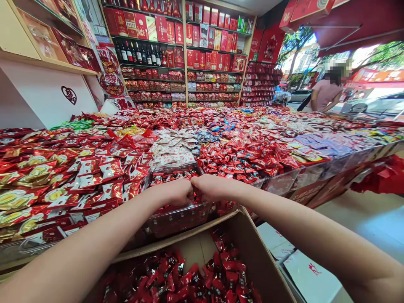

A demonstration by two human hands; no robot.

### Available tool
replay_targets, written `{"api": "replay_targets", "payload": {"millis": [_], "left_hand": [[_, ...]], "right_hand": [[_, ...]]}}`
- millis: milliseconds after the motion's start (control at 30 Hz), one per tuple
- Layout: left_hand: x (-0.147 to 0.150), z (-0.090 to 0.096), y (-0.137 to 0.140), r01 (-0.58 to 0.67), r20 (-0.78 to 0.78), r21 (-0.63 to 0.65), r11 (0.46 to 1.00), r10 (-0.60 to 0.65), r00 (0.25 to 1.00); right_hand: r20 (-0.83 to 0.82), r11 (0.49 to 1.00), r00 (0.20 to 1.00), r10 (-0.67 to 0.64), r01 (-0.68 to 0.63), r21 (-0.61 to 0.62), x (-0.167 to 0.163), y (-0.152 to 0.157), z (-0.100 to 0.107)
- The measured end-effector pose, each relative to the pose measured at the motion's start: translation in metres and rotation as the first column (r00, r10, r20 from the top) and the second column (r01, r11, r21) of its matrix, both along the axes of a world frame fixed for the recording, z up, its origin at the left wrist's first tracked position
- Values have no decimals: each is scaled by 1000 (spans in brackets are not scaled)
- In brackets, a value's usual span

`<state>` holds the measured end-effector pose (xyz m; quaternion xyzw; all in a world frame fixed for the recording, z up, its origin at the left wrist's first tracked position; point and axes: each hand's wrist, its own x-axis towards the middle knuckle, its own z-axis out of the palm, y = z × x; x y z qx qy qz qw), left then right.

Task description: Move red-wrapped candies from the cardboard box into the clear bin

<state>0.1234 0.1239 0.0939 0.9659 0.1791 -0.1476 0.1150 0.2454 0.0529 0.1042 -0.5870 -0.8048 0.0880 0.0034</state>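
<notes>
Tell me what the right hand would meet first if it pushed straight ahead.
Probably the clear plastic bin of red-wrapped candies right in front of the right hand; depth is hard to judge.

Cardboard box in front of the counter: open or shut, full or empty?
Open, partly full. The cardboard box has no lid over it, and red wrapped candies cover its bottom, well below the rim.

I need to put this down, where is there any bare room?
Bare: pale floor right of the counter and brown cardboard box. Crowded: the long candy counter, heaped with red wrapped sweets; the box is half full.
</notes>
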Motion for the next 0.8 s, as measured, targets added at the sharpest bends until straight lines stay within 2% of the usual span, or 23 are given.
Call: {"api": "replay_targets", "payload": {"millis": [267,567,800], "left_hand": [[1,-2,7,-29,14,25,999,29,999],[-6,-1,1,-42,45,-42,998,44,998],[-11,5,6,-68,4,-64,996,68,998]], "right_hand": [[170,981,985,27,7,-195,-12,16,11],[239,951,965,104,-27,-308,-11,25,11],[262,961,958,116,-42,-273,-6,13,22]]}}
